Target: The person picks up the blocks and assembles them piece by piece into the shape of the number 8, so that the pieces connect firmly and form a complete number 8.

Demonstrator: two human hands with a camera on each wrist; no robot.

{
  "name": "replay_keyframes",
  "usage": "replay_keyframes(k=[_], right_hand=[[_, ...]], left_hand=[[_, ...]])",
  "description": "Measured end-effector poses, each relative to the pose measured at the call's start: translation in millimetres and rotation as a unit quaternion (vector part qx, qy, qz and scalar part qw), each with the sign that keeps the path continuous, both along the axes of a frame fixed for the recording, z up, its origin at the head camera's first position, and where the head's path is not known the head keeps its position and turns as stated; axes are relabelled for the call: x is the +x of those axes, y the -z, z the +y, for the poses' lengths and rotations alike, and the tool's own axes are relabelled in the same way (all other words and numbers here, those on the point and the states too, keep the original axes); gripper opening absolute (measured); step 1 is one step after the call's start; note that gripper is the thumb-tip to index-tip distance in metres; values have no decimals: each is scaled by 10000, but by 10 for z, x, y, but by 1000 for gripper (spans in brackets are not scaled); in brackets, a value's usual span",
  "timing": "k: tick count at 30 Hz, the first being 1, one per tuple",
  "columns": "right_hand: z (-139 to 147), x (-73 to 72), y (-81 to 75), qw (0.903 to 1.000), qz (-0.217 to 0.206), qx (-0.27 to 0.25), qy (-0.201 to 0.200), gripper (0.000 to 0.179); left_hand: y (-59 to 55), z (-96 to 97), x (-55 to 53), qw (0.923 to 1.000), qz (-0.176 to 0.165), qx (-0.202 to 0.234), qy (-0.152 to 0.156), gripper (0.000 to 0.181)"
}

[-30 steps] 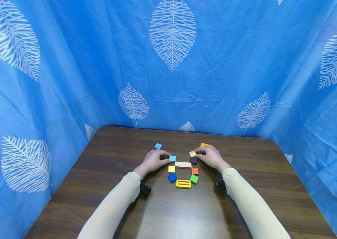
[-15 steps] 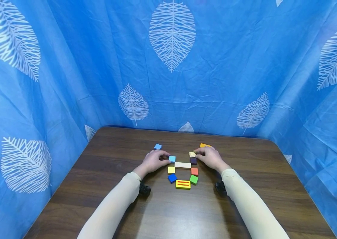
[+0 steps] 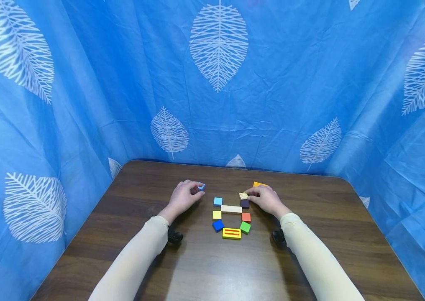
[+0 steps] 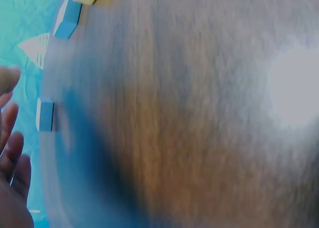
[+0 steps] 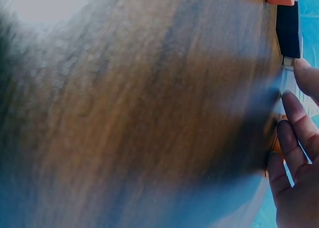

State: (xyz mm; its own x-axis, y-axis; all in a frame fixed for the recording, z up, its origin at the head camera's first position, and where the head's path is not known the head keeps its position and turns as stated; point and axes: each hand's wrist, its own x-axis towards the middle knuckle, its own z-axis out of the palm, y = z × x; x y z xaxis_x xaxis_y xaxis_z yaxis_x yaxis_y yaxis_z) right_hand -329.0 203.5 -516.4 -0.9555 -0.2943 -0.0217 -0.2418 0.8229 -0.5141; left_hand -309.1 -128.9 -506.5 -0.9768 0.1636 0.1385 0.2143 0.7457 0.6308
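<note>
In the head view my left hand point(image 3: 183, 195) has its thumb and fingertips right at a small blue block point(image 3: 202, 187), partly covering it. The left wrist view shows that hand's parted fingers point(image 4: 11, 156), with a gap between them and the blue block point(image 4: 45, 114) on the table. My right hand point(image 3: 267, 198) stays at the right end of a beige striped block point(image 3: 243, 196) just beyond a black block point(image 3: 244, 204). In the right wrist view its thumb touches the beige block's edge, and the index finger point(image 5: 298, 113) stands apart from the thumb.
Several blocks lie in a loose ring on the brown table point(image 3: 152, 175): light blue point(image 3: 218, 202), long cream point(image 3: 231, 209), yellow point(image 3: 217, 215), red point(image 3: 246, 217), dark blue point(image 3: 218, 226), green point(image 3: 245, 227), striped yellow point(image 3: 231, 233). An orange block point(image 3: 259, 184) sits behind my right hand.
My left hand has left the light blue block and moved left and away from me to the small blue block. The right hand and the other blocks keep their places.
</note>
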Motion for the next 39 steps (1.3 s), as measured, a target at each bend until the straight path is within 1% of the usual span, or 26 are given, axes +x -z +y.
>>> replay_keyframes(k=[3,5,10,15,19,25,36,39], right_hand=[[8,4,-13,10000,-60,-15,26,28],[12,6,-24,10000,-50,-28,10,28],[16,14,-48,10000,19,-49,-35,27],[6,21,-55,10000,-61,-18,13,28],[-4,24,-58,10000,-80,-26,2,28],[-2,22,-57,10000,-64,-53,-10,28],[-11,16,-44,9998,-173,-54,59,28],[-6,14,-37,9999,-130,-59,29,28]], left_hand=[[-7,-33,-7,9991,4,-189,-368,37],[0,-41,-16,9981,-5,-284,-547,39],[35,-17,-48,9944,-72,-531,-910,43],[51,42,-90,9890,-252,-780,-1234,45],[36,79,-104,9866,-341,-828,-1364,45],[54,131,-125,9837,-407,-866,-1521,45],[93,177,-147,9815,-452,-829,-1666,42],[105,188,-153,9813,-437,-823,-1686,42]])
